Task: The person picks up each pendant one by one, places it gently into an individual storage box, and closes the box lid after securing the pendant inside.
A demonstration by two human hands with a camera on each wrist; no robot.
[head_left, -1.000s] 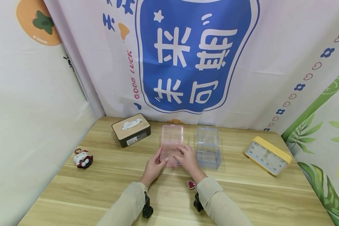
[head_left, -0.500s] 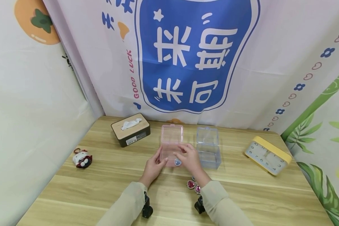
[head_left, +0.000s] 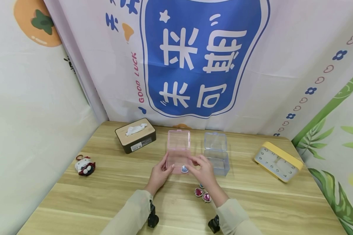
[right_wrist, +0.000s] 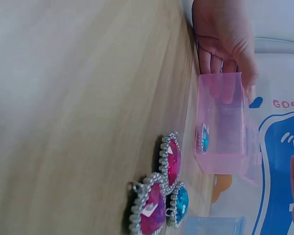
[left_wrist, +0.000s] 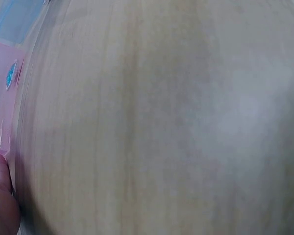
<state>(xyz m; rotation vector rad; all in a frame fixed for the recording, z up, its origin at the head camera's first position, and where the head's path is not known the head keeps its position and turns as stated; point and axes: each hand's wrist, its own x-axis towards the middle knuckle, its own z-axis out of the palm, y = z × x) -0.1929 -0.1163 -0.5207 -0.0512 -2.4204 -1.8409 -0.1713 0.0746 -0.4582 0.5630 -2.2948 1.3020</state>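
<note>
My left hand [head_left: 159, 174] grips the left side of a transparent pink plastic box [head_left: 175, 160], its thumb at the rim and its fingers along the outside. The box's lid [head_left: 178, 140] stands up at the back. Inside lies a blue jewel [right_wrist: 205, 138] with a beaded silver edge, near the front right. My right hand [head_left: 205, 171] hovers by the right front corner of this box, fingers loosely bent and holding nothing. Below its wrist, a red heart-shaped jewel [right_wrist: 173, 163], a pink-purple jewel [right_wrist: 152, 214] and another blue jewel [right_wrist: 182, 201] lie close together on the table.
Right of the pink box stands a transparent blue box [head_left: 217, 162], its lid raised. A tissue box [head_left: 136, 136] is at the back left, a small plush charm [head_left: 85, 165] at the left edge. The yellow clock [head_left: 278, 161] lies to the right on the wooden table [head_left: 120, 182].
The right hand has drawn back from the pink box, to the right and toward me, leaving the blue jewel in it. More of the jewels on the table shows. The left hand has stayed put.
</note>
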